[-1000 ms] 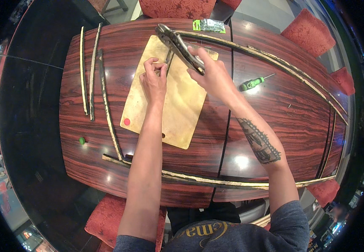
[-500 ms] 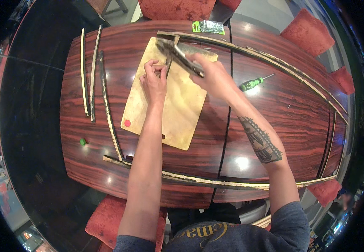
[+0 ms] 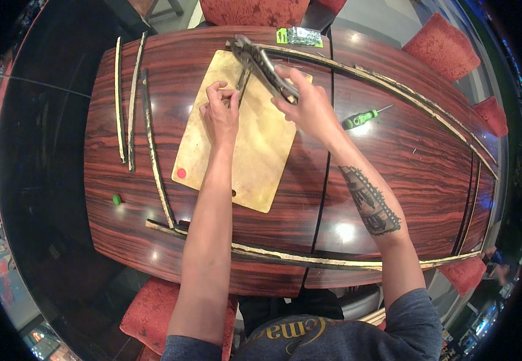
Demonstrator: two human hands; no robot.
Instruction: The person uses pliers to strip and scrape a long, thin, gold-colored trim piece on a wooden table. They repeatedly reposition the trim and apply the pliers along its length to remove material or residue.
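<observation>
Glossy wood-grain tabletop (image 3: 393, 198), shiny metal tool (image 3: 266, 71), smooth board (image 3: 258, 150), cloth chair (image 3: 252, 11)

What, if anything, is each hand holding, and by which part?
Your right hand holds the pliers by the handles. What your left hand pinches, if anything, is too small to tell.

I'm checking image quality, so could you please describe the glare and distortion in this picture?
Head view: bright glare spots on the table, while the board looks duller; also in the head view, the near strip looks bowed, probably fisheye bending, and the corners go black.
</observation>
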